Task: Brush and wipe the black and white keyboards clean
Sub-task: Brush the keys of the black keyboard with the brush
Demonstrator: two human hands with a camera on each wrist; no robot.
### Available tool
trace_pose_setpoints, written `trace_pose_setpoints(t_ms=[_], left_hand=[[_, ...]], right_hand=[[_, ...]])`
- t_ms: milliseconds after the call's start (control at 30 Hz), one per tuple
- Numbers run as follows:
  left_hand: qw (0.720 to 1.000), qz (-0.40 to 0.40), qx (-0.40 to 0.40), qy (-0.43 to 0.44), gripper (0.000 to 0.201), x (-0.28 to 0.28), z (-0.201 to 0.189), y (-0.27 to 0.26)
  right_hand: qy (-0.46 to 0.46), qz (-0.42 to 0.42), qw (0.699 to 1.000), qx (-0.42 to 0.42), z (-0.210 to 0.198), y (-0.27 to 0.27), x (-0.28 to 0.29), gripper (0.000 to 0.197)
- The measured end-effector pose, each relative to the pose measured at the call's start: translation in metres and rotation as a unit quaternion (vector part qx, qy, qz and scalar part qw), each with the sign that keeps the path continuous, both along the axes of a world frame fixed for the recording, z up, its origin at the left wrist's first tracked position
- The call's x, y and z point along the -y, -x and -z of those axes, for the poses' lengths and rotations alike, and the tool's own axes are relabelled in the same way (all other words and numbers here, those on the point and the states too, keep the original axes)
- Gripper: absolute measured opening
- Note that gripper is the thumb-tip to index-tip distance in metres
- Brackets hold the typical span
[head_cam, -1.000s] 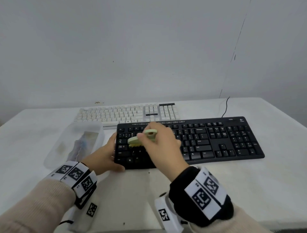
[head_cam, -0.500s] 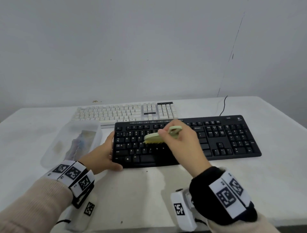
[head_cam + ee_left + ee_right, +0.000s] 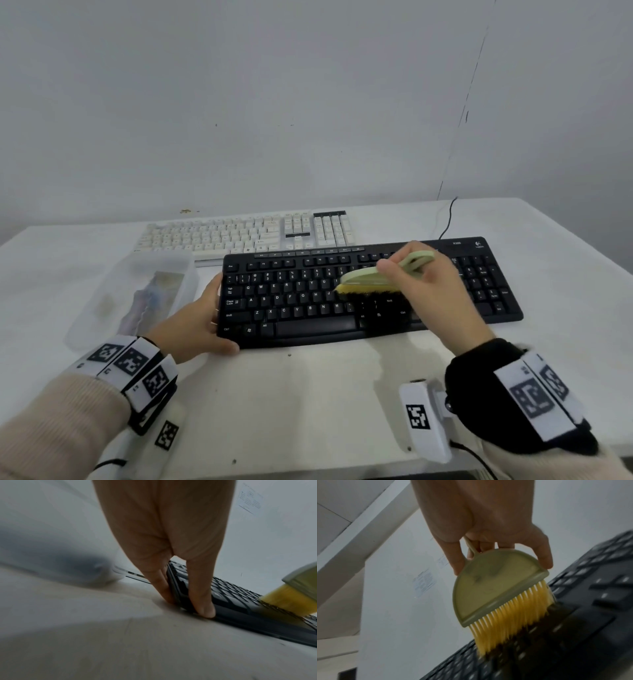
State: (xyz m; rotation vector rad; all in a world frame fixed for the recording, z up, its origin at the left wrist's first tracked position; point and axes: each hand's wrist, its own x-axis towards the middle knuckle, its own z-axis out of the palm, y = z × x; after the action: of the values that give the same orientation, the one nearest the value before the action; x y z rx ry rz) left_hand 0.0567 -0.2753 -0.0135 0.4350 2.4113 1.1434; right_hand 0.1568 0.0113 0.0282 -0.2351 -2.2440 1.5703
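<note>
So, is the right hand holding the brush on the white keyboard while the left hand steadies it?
Not quite: the right hand holds the brush on the black keyboard, steadied by the left hand, as the head view shows.

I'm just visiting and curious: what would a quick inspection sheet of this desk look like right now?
Surface: white table, a few small specks near the front.
Job's things: black keyboard in front; white keyboard behind it; green brush, its bristles on the black keys.
Clutter: translucent plastic container left of the black keyboard, contents unclear.
Hands: left hand braces the black keyboard's left front corner with straight fingers; right hand grips the brush.
Cables: black cable runs from the black keyboard's back edge towards the wall.
Surroundings: plain pale wall with a thin dark line running up it.
</note>
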Motion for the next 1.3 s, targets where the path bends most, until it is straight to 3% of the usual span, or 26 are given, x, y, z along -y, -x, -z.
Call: trace_pose_setpoints(t_ms=[133, 333, 533, 733, 1033, 1200, 1300], left_hand=[[1.000, -0.007, 0.007, -0.004, 0.118, 0.001, 0.002, 0.001], [1.000, -0.012, 0.006, -0.007, 0.117, 0.002, 0.004, 0.003], [1.000, -0.013, 0.004, -0.018, 0.111, 0.003, 0.006, 0.004], [1.000, -0.016, 0.018, -0.017, 0.117, 0.003, 0.008, 0.005], [0.999, -0.019, 0.026, -0.013, 0.119, 0.004, 0.009, 0.006], [0.999, -0.029, 0.031, -0.017, 0.121, 0.005, 0.010, 0.007], [0.999, -0.031, 0.028, -0.017, 0.121, 0.005, 0.011, 0.007]], right_hand=[[-0.038, 0.062, 0.997, -0.032, -0.006, -0.004, -0.015, 0.017], [-0.039, -0.013, 0.999, -0.001, 0.001, -0.009, -0.006, 0.018], [-0.088, 0.089, 0.992, -0.010, -0.005, -0.011, -0.034, 0.017], [-0.066, -0.027, 0.997, -0.017, 0.005, -0.014, -0.009, 0.019], [-0.099, 0.101, 0.990, 0.014, -0.002, -0.021, -0.076, 0.018], [-0.025, 0.041, 0.999, -0.003, -0.012, -0.024, -0.083, 0.017], [-0.025, 0.028, 0.999, 0.011, -0.005, -0.025, -0.090, 0.016]])
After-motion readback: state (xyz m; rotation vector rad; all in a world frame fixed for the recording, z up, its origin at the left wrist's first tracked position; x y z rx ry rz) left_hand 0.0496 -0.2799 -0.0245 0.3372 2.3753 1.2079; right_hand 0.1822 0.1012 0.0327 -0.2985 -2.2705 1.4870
